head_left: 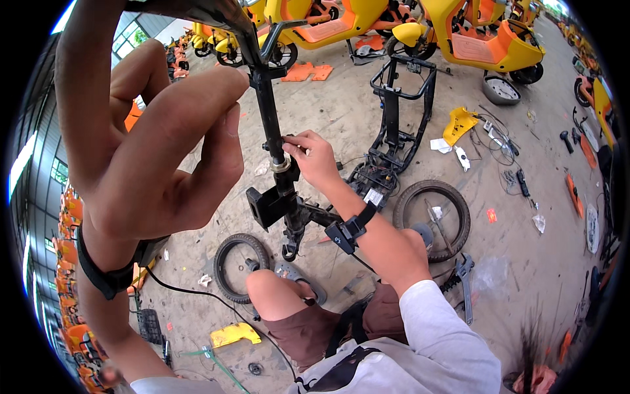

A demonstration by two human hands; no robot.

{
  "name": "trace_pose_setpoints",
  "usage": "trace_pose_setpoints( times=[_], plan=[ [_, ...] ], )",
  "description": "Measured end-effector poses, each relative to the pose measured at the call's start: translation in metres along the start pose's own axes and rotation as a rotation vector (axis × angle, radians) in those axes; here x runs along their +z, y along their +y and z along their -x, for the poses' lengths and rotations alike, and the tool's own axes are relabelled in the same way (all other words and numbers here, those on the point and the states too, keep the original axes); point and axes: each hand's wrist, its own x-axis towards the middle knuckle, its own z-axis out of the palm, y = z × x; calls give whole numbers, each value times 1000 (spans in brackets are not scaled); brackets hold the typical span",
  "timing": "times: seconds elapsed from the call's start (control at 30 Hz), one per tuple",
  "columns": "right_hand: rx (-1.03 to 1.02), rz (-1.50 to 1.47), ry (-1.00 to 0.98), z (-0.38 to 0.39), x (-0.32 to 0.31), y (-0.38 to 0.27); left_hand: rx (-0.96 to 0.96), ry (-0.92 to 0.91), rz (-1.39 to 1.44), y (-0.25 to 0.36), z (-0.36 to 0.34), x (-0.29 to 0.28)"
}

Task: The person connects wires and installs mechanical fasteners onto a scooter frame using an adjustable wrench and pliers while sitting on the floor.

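Note:
A black steering tube [266, 105] stands upright on a dismantled scooter frame [308, 213], with a metal ring [281, 165] at its lower end. My left hand [157, 144] looms large at the upper left, thumb and forefinger curled together beside the tube's upper clamp [264, 73]. What they hold, if anything, is hidden. Lower down, my right hand [314, 156] pinches at the tube's side, just above the ring. Whatever small part is between those fingertips cannot be made out. A dark handlebar piece [220, 13] crosses above the left hand.
The frame's black rear section [390, 125] extends to the right. Two tyred wheels [244, 266] lie around my legs. An adjustable wrench [466, 282], yellow panels [459, 123] and loose cables [502, 141] are on the floor. Yellow scooters [472, 46] line the back.

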Motion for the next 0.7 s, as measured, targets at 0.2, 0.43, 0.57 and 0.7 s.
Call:
trace_pose_setpoints(
  times=[0.2, 0.43, 0.57, 0.7],
  plan=[
    [71, -12, 107, -1, 3, -2, 38, -123, -113, -7, -4, -10],
    [187, -53, 249, 13, 1, -15, -212, -202, -115, 9, 19, -12],
    [227, -110, 247, 11, -36, -35, -119, -220, -189, -5, 25, -12],
    [400, -513, -227, 41, -121, -85, -31, -164, -189, -12, 16, -12]
  ],
)
